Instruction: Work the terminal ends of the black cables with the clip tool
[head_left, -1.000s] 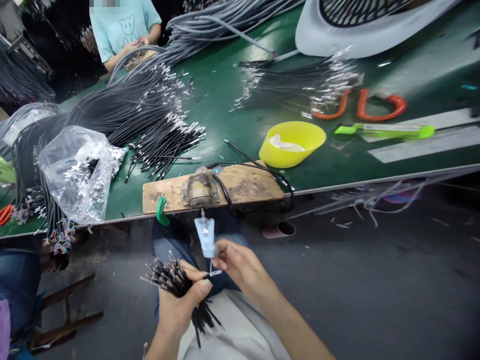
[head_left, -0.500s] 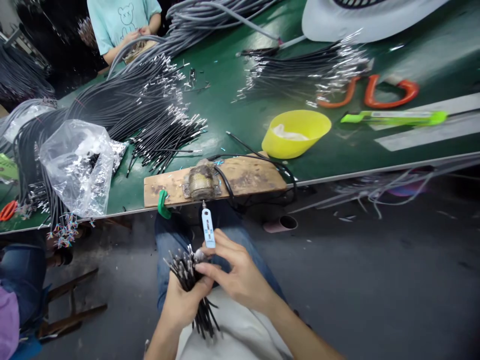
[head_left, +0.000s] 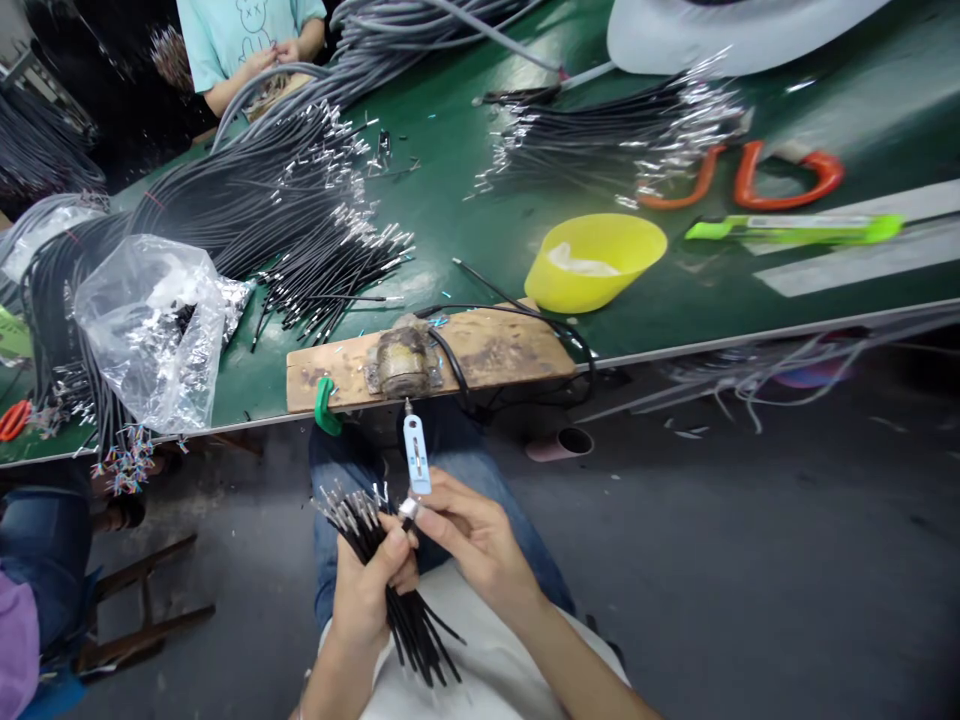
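My left hand (head_left: 364,595) is closed around a bundle of short black cables (head_left: 427,650) with bare silvery ends fanned out at the top. Beside its thumb, my right hand (head_left: 480,540) pinches a black cable with a whitish end (head_left: 409,508); the fingers partly cover it. Just above those fingertips is a light blue slotted holder (head_left: 416,455) on a thin shaft. The shaft comes out of a grimy round motor (head_left: 403,365) fixed on a wooden board (head_left: 502,345) at the table's edge.
A green clamp (head_left: 325,405) grips the board. On the green table (head_left: 450,220) lie cable bundles (head_left: 330,270), a clear plastic bag (head_left: 150,330), a yellow cup (head_left: 596,270), orange-handled scissors (head_left: 787,180) and a green cutter (head_left: 795,228). A co-worker (head_left: 247,60) sits across.
The cable bundle has tilted, with its tips shifting left and its lower ends right. The whitish cable end now shows more clearly between my hands. The view has shifted slightly.
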